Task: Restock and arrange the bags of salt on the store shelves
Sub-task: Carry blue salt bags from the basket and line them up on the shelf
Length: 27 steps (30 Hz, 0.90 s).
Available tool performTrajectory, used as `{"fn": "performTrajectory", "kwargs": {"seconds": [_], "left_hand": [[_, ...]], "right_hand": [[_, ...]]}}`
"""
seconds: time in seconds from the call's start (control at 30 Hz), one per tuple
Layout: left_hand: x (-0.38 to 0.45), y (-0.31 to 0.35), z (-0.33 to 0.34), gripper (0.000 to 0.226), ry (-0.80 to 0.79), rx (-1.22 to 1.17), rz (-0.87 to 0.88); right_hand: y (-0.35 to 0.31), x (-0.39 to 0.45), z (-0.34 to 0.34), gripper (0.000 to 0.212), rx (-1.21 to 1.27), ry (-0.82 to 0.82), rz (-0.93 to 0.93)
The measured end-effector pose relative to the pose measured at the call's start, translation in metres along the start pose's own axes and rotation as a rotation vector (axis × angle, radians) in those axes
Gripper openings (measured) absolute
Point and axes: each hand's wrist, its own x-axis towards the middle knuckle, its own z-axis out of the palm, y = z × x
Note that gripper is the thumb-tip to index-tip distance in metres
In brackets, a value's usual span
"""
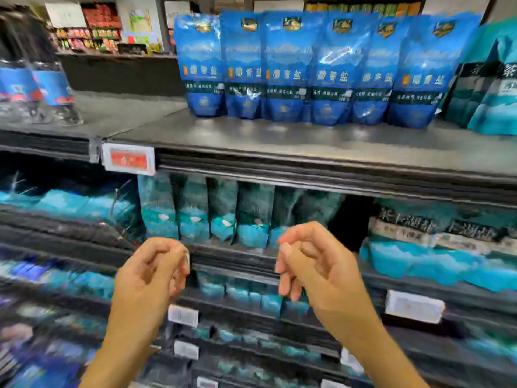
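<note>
Between bags: our hands hang empty before the shelves
Our left hand (152, 271) and right hand (313, 264) are loosely curled, holding nothing; blue salt bags (316, 68) stand in a row on the top shelf (279, 141), so next we likely fetch or straighten one

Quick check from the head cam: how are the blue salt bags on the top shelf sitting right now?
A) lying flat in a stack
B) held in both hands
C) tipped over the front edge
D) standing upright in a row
D: the blue salt bags stand upright side by side on the top shelf, while the left hand and right hand hold nothing.
</note>
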Motion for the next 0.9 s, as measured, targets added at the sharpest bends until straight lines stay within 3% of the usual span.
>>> {"fn": "performTrajectory", "kwargs": {"seconds": [0.17, 0.27, 0.4, 0.53, 0.73, 0.9], "left_hand": [[-0.085, -0.06, -0.039, 0.033, 0.099, 0.077, -0.25], [-0.128, -0.081, -0.061, 0.039, 0.135, 0.099, -0.347], [-0.185, -0.094, -0.077, 0.02, 0.252, 0.107, -0.466], [-0.239, -0.105, -0.094, 0.024, 0.418, 0.155, -0.593], [-0.326, -0.099, -0.116, 0.029, 0.751, 0.212, -0.68], [-0.394, -0.082, -0.14, 0.029, 0.981, 0.218, -0.693]], "right_hand": [[0.079, -0.079, 0.018, 0.008, -0.04, -0.019, 0.272], [0.113, -0.127, 0.025, 0.016, -0.016, 0.021, 0.444], [0.139, -0.179, 0.029, 0.009, -0.11, -0.063, 0.616], [0.16, -0.21, 0.02, 0.024, -0.153, -0.157, 0.723], [0.188, -0.236, 0.032, 0.021, -0.145, -0.413, 0.826], [0.205, -0.241, 0.085, 0.017, -0.154, -0.691, 0.82]]}}
